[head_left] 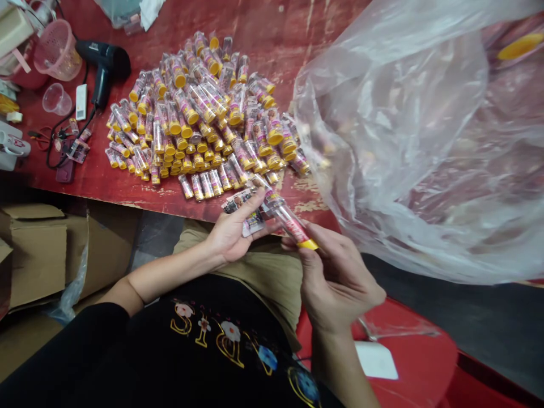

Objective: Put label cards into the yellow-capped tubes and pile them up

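Observation:
My right hand [335,277] pinches a clear plastic tube with a yellow cap [293,226], tilted with the cap end toward me, just below the table's front edge. My left hand [233,229] holds a small stack of printed label sleeves [246,212] against its palm, thumb on top, touching the tube's far end. A big pile of similar yellow-capped tubes [204,113] lies on the red table [276,28] just beyond both hands.
A large clear plastic bag [416,141] billows at the right over the table. A black heat gun [104,65], a pink basket [57,51], a clear cup [57,99] and cables sit at the far left. Cardboard boxes [38,249] stand below left; a red stool [408,357] below right.

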A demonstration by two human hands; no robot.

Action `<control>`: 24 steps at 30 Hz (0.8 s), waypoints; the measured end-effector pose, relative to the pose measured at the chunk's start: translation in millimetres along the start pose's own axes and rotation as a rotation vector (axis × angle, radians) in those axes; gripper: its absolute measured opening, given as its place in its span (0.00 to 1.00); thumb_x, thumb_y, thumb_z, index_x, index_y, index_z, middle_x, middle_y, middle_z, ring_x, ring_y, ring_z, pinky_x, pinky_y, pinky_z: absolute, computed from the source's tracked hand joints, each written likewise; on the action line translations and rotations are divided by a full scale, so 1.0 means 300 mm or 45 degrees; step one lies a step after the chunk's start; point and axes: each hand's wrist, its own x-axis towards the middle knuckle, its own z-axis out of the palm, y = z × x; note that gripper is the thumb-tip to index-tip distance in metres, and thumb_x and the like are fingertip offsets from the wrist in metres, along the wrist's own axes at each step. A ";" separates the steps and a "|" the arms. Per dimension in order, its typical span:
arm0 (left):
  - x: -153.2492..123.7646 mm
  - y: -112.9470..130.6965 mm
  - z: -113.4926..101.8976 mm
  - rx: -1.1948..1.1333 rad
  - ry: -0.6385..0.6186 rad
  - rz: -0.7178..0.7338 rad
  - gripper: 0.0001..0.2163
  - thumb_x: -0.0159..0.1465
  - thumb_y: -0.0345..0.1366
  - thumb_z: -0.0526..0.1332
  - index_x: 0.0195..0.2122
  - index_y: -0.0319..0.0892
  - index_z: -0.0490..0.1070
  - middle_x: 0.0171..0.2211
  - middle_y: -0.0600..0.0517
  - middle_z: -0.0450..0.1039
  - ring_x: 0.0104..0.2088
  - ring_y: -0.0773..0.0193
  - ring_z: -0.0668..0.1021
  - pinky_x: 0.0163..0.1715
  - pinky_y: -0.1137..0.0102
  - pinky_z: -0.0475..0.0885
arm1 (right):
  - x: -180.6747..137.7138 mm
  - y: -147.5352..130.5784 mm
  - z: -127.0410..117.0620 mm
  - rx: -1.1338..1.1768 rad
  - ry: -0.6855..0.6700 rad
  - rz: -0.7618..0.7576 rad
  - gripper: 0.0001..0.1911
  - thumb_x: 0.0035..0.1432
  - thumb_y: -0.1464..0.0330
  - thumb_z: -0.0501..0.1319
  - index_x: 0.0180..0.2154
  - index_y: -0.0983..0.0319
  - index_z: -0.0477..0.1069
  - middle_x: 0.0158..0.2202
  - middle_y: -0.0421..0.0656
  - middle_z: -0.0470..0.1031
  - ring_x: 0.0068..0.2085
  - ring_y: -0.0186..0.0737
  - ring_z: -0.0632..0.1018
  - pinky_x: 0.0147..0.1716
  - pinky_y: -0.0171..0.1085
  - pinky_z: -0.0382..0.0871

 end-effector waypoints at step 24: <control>-0.075 -0.057 -0.050 0.195 -0.132 0.217 0.29 0.41 0.49 0.83 0.38 0.39 0.77 0.37 0.51 0.81 0.35 0.64 0.82 0.33 0.69 0.81 | 0.010 0.042 0.115 -0.215 0.242 -0.120 0.16 0.59 0.71 0.72 0.49 0.51 0.84 0.38 0.42 0.77 0.37 0.38 0.79 0.36 0.40 0.77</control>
